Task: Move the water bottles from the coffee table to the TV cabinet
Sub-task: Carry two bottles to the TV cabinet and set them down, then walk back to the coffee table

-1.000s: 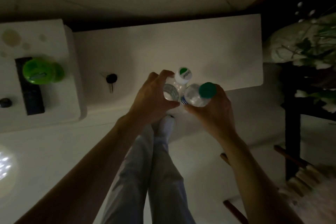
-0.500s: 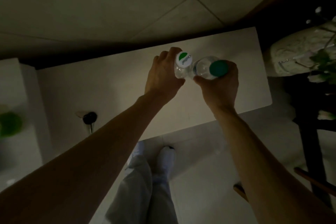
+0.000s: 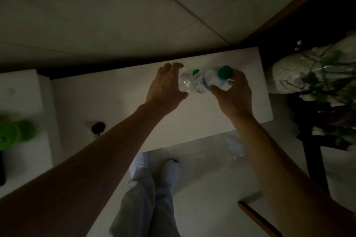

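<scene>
Two clear water bottles stand side by side, touching, near the back right of the white TV cabinet top (image 3: 119,102). My left hand (image 3: 163,88) curls round the left bottle (image 3: 189,82), which has a white cap with a green mark. My right hand (image 3: 234,92) grips the right bottle (image 3: 215,81), which has a dark green cap and leans slightly. Whether the bottle bases rest on the cabinet top is hidden by my hands.
A dark key fob (image 3: 98,126) lies on the cabinet top to the left. A higher white block (image 3: 19,90) at far left carries a green object (image 3: 11,135). A flower arrangement (image 3: 327,86) on a dark stand is close on the right. My legs are below.
Both hands carried the bottles from the cabinet's front edge to near its back edge. My left fingers look looser round the bottle than half a second ago.
</scene>
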{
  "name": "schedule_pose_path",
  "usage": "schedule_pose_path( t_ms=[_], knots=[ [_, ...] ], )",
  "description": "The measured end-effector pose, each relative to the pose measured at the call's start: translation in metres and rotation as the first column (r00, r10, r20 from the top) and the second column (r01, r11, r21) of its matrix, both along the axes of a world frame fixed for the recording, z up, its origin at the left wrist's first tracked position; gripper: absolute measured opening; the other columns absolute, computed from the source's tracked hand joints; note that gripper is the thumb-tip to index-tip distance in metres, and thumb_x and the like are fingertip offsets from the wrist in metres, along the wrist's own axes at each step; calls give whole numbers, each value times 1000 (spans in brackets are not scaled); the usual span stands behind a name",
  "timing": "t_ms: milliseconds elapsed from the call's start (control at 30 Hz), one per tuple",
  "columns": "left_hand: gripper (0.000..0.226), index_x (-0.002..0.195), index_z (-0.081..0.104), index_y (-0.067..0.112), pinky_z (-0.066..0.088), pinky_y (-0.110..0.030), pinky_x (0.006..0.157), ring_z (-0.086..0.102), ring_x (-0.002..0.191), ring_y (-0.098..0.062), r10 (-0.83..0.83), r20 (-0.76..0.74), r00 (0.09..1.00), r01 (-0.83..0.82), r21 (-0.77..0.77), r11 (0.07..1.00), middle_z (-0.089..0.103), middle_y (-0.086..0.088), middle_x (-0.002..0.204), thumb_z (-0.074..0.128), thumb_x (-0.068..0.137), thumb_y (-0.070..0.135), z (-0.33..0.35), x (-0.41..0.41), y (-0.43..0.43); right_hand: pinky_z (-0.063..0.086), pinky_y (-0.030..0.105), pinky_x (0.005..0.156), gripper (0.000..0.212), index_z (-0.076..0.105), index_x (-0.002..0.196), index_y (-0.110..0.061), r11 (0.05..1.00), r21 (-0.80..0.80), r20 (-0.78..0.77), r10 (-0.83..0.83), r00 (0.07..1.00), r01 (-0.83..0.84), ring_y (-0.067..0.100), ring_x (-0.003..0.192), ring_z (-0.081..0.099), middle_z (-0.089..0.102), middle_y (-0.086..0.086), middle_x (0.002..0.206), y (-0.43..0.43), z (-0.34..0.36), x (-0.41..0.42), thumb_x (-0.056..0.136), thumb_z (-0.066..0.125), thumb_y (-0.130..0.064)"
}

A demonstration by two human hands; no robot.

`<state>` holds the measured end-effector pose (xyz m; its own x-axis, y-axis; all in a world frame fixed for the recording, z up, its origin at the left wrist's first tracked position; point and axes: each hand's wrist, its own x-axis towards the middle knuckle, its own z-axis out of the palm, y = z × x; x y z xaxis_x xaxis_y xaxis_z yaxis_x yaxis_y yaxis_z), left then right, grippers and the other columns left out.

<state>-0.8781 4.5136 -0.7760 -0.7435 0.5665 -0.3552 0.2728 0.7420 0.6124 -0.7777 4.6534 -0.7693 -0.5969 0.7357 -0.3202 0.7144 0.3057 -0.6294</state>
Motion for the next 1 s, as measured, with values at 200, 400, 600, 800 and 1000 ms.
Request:
schedule_pose_path(
  t_ms=[200, 400, 600, 800, 1000],
  knots=[
    [33, 119, 54, 14, 46, -35, 92, 51, 114, -22, -162, -27, 986, 159, -85, 984, 55, -7, 121, 59, 88, 26, 89, -13, -46, 45, 30, 95, 49, 49, 135, -12, 999, 38, 77, 13, 997, -16, 22, 121, 57, 56, 7, 135, -5, 100, -3, 89, 65, -17],
    [34, 117, 54, 17, 44, -35, 87, 57, 108, -27, -373, 51, 926, 372, -266, 889, 62, -8, 118, 53, 91, 39, 188, -15, -88, 45, 27, 86, 31, 65, 120, -9, 934, 91, 162, 329, 931, -346, 23, 112, 62, 67, 9, 122, -36, 214, -19, 90, 59, -18],
    [34, 116, 54, 15, 46, -37, 88, 58, 107, -28, -348, -17, 937, 330, -275, 903, 62, -9, 116, 52, 91, 38, 265, 11, -134, 53, 40, 89, 26, 72, 102, -7, 768, 53, 293, 599, 745, -638, 28, 99, 66, 72, 12, 105, -82, 278, -18, 89, 60, -26],
    [35, 117, 55, 16, 42, -33, 85, 57, 107, -24, -159, -36, 987, 143, -268, 953, 62, -7, 115, 52, 92, 40, 337, 57, -191, 54, 41, 89, 27, 67, 108, -14, 617, -14, 227, 768, 599, -787, 22, 98, 65, 70, 6, 109, -122, 333, 1, 91, 60, -33],
    [38, 120, 55, 14, 47, -34, 87, 58, 106, -23, 63, -26, 998, -67, -249, 966, 62, -7, 117, 54, 92, 40, 412, 123, -243, 51, 42, 94, 34, 64, 115, -12, 409, -84, 280, 885, 372, -909, 25, 107, 62, 67, 7, 118, -172, 394, 26, 93, 58, -38]
  ],
)
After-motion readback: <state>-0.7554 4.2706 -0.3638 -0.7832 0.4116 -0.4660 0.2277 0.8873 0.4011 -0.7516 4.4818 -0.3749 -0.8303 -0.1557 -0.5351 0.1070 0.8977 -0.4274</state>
